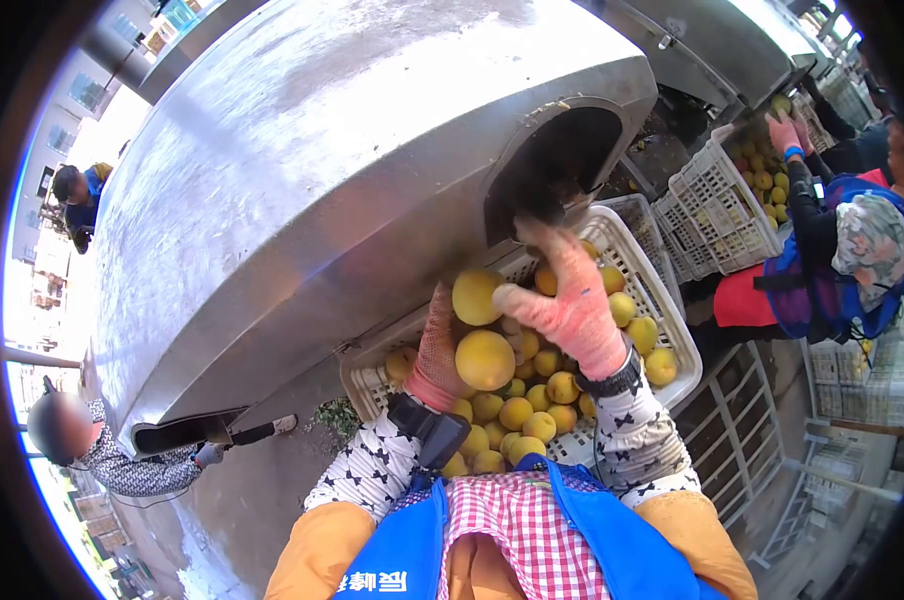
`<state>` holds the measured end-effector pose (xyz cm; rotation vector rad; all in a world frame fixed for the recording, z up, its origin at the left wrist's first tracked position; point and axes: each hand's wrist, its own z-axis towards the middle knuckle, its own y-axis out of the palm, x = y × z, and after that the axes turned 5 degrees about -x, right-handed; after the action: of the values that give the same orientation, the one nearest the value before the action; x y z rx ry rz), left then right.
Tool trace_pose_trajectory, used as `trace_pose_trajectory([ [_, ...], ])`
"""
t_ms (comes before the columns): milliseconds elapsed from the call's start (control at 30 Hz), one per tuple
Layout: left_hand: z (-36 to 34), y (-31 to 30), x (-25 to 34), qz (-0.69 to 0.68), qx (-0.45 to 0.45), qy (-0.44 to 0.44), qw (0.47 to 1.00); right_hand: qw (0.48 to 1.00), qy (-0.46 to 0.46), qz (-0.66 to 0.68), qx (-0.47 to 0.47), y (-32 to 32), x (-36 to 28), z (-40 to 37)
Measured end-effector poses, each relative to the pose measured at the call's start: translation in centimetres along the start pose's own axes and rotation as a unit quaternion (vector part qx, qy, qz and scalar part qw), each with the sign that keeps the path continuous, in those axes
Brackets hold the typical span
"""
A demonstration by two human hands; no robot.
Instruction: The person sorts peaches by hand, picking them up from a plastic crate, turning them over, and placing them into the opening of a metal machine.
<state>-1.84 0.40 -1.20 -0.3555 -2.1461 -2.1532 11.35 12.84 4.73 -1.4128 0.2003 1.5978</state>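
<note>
Both of my hands wear pink mesh gloves above a white crate [687, 345] of yellow peaches. My left hand [435, 362] is closed around a peach [485, 360], with a second peach [477, 297] just above it against the fingers; part of the hand is hidden behind the fruit. My right hand [577, 305] is spread, thumb and fingers apart, its fingertips blurred near the dark opening [547, 165] of the metal machine. Its thumb is close beside the upper peach. More peaches [517, 412] lie in the crate below.
The large metal machine [272, 220] stands in front. On the right, a co-worker [842, 240] in pink gloves reaches into another crate [714, 215] of peaches. One person [122, 450] is at the lower left, another [82, 200] behind the machine. Metal racking [737, 430] stands right of my crate.
</note>
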Motion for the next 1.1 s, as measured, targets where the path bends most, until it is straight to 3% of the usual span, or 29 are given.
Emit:
trace_pose_trajectory([
  [67,0.6,1.4,-0.6,0.02,0.137,0.069,0.988,0.995,0.077,0.007,-0.068,1.9,-0.4,-2.6],
  [100,0.6,1.4,-0.3,0.15,0.094,0.066,0.982,0.997,0.059,-0.004,-0.046,1.8,-0.5,-3.0],
  [167,0.7,1.7,-0.2,0.145,0.06,0.051,0.986,0.999,0.038,-0.011,-0.025,1.0,-0.7,-2.7],
  [233,0.5,2.5,0.1,0.14,0.032,0.037,0.989,0.989,-0.085,-0.111,-0.041,-0.5,-1.0,-1.8],
  [300,0.5,2.9,0.4,0.233,0.113,0.035,0.965,0.997,-0.04,-0.071,-0.017,-0.1,-0.8,-2.4],
  [333,1.0,3.2,0.3,0.234,0.109,0.039,0.965,0.999,0.002,-0.032,0.007,0.0,-0.8,-2.4],
  [433,2.0,3.2,0.0,0.243,0.119,0.068,0.96,0.995,-0.013,-0.068,0.071,0.3,-0.8,-1.3],
  [533,2.0,0.8,-0.1,0.175,0.102,0.032,0.979,0.981,-0.015,-0.128,0.144,0.6,2.1,2.0],
  [600,0.9,-0.8,-0.9,0.381,0.041,0.172,0.907,0.962,-0.003,-0.239,0.134,1.1,4.3,4.0],
  [633,1.1,-1.6,-0.7,0.381,0.042,0.172,0.907,0.962,-0.002,-0.238,0.134,1.2,4.1,5.5],
  [700,0.8,-3.1,-0.8,0.234,0.184,0.081,0.951,0.928,0.137,-0.345,-0.012,2.2,3.6,7.3],
  [733,0.4,-3.1,-0.9,0.229,0.196,0.074,0.951,0.928,0.147,-0.34,-0.021,2.3,3.3,7.6],
  [800,0.8,-2.7,-0.4,0.036,0.236,0.064,0.969,0.94,0.14,-0.311,0.016,1.8,2.5,8.8],
  [833,1.0,-2.9,-0.6,0.036,0.234,0.08,0.968,0.94,0.139,-0.312,0.014,1.6,2.4,8.2],
  [867,1.4,-3.2,-0.9,0.036,0.23,0.085,0.969,0.977,0.031,-0.188,0.099,1.0,2.4,7.4],
  [900,1.4,-3.6,-1.2,0.101,0.231,0.118,0.96,0.98,-0.077,-0.054,0.177,0.6,2.3,6.3],
  [933,1.2,-3.8,-1.5,0.164,0.235,0.149,0.946,0.98,-0.079,-0.052,0.173,0.1,1.7,4.4],
  [967,1.0,-3.1,-1.4,0.163,0.237,0.155,0.945,0.994,-0.03,-0.048,0.091,-0.4,0.5,2.3],
  [1000,0.7,-1.8,-1.1,0.421,0.208,0.181,0.864,0.999,0.021,-0.043,0.009,-0.4,-0.4,0.3],
  [1033,0.5,-1.1,-1.0,0.648,0.163,0.19,0.719,0.996,0.065,-0.019,-0.053,0.1,-0.8,-1.2],
  [1067,0.4,-1.7,-0.9,0.648,0.165,0.189,0.719,0.987,0.11,0.005,-0.115,0.6,-1.1,-2.6],
  [1100,0.8,-1.5,-0.7,0.59,0.162,0.189,0.768,0.983,0.148,-0.015,-0.103,1.5,-1.7,-3.3],
])
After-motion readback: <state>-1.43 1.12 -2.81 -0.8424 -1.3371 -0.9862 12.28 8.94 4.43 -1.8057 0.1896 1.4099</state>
